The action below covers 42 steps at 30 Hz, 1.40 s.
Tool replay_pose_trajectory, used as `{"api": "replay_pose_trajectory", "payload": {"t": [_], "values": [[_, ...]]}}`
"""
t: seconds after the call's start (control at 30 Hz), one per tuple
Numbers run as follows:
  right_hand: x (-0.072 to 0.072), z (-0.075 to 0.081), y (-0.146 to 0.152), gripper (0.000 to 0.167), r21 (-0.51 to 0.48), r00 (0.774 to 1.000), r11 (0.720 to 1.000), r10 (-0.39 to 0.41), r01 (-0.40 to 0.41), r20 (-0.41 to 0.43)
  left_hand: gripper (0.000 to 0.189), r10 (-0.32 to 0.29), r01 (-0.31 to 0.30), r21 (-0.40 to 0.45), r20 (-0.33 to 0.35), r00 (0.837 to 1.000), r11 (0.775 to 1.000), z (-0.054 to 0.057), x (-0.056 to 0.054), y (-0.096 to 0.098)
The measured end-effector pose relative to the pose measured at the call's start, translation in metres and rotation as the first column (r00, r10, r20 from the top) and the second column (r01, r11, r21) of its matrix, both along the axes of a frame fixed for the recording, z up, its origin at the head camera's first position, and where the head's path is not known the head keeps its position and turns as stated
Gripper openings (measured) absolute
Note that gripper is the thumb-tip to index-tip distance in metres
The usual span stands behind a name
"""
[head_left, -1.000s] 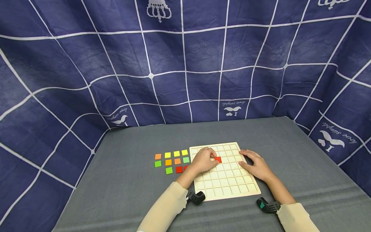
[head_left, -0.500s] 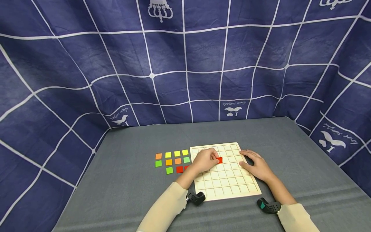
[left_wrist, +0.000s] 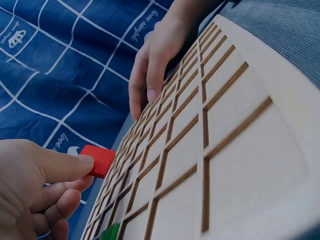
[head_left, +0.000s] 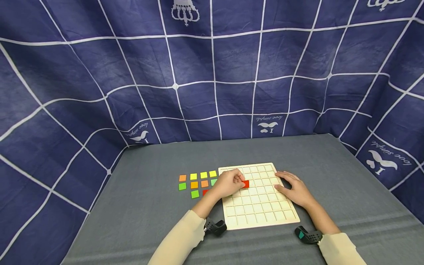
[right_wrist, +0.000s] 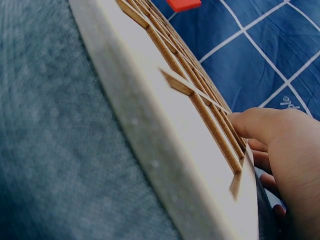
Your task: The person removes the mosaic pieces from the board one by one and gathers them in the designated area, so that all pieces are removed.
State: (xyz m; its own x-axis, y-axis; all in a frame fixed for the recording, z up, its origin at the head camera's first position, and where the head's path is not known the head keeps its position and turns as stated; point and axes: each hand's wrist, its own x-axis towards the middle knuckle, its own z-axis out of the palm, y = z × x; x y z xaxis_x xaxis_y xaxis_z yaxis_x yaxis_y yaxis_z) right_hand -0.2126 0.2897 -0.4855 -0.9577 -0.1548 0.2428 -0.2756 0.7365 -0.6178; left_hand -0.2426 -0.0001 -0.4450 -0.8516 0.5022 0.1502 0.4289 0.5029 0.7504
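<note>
My left hand point(head_left: 228, 183) pinches a red square tile point(head_left: 246, 183) between thumb and fingers, over the left part of a pale wooden grid board point(head_left: 261, 217). In the left wrist view the red tile point(left_wrist: 99, 160) is held up above the board's surface. A green tile point(left_wrist: 110, 232) shows on the grid low in that view. At the board's right edge, my right hand point(head_left: 296, 189) rests with fingers spread and relaxed; in the right wrist view its thumb point(right_wrist: 245, 124) lies at the grid near the rim.
Loose square tiles lie in rows on the grey cloth point(head_left: 145, 206) left of the board, among them an orange tile point(head_left: 183, 178), a yellow tile point(head_left: 193, 176) and a green tile point(head_left: 195, 194). My left forearm partly covers a red tile point(head_left: 205, 192). A blue curtain point(head_left: 192, 62) stands behind.
My left hand, still pinching the red tile, first shifts slightly right, then draws back left over the board. The right hand stays at the board's edge.
</note>
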Motion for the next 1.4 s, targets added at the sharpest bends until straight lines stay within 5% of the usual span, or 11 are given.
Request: {"api": "replay_pose_trajectory", "payload": {"t": [0.6, 1.4], "values": [[0.0, 0.001, 0.001, 0.055, 0.011, 1.0, 1.0, -0.008, 0.008, 0.004, 0.01, -0.014, 0.014, 0.008, 0.004, 1.0, 1.0, 0.003, 0.005, -0.034], [-0.001, -0.002, 0.001, 0.055, 0.004, 1.0, 1.0, -0.004, 0.004, 0.003, 0.012, 0.075, -0.077, -0.045, -0.047, 0.996, 0.996, 0.003, 0.013, -0.086]]}}
